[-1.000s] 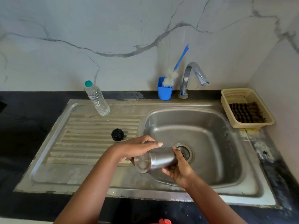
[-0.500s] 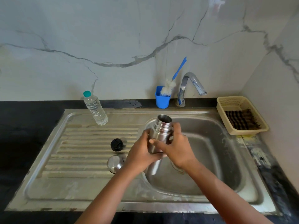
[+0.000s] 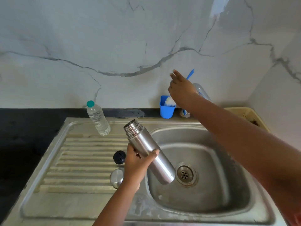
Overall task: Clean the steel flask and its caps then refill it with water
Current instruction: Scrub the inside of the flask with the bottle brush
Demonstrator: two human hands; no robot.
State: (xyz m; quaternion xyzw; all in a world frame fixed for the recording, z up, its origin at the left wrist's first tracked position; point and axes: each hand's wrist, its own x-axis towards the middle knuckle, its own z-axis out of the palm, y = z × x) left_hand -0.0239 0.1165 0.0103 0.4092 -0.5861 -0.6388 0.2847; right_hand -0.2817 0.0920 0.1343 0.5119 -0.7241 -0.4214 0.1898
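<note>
Centre frame, the left hand (image 3: 136, 162) has its grip wrapped round the uncapped steel flask (image 3: 149, 150), tilted over the sink (image 3: 203, 199). Both caps—black (image 3: 119, 157) and steel (image 3: 116, 177)—lie on the drainboard. The right hand (image 3: 180, 88), fingers loose and empty, reaches upper right, probably for the blue-handled brush (image 3: 189, 75)—scrubbing and refilling remain.

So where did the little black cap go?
In the head view, the black cap sits on the ribbed draining board, left of the left hand, just behind the steel cap.

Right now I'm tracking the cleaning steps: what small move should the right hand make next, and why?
Probably grasp the blue brush handle: the right hand reaches open beside it, while the left hand holds the uncapped flask over the sink.
</note>
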